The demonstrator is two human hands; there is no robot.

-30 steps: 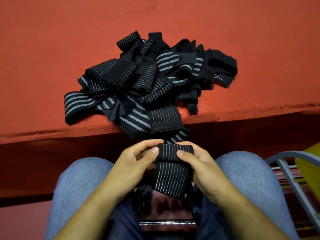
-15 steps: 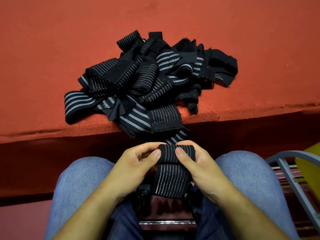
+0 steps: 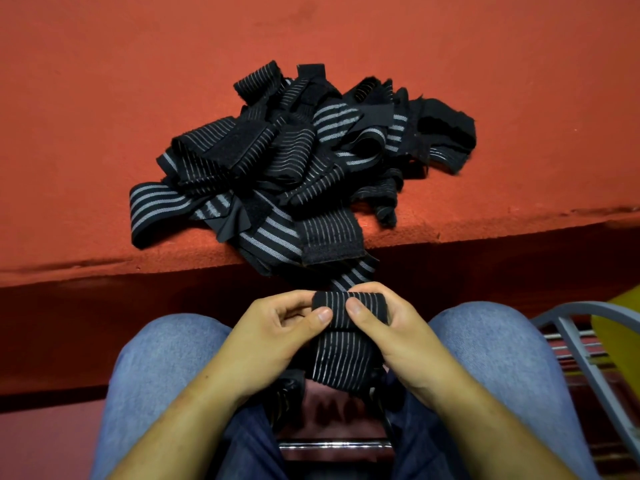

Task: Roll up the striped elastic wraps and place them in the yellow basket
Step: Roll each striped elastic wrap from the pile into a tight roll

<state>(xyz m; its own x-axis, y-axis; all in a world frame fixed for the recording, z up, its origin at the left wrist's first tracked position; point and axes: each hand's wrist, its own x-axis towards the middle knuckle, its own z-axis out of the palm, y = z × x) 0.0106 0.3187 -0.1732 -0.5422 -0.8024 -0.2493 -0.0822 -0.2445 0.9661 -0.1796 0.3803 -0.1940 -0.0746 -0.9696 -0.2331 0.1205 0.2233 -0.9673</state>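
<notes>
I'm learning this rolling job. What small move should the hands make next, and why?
Probably one more turn of the roll down its loose tail: the left hand and right hand both pinch the roll, and the tail hangs unrolled beneath it.
</notes>
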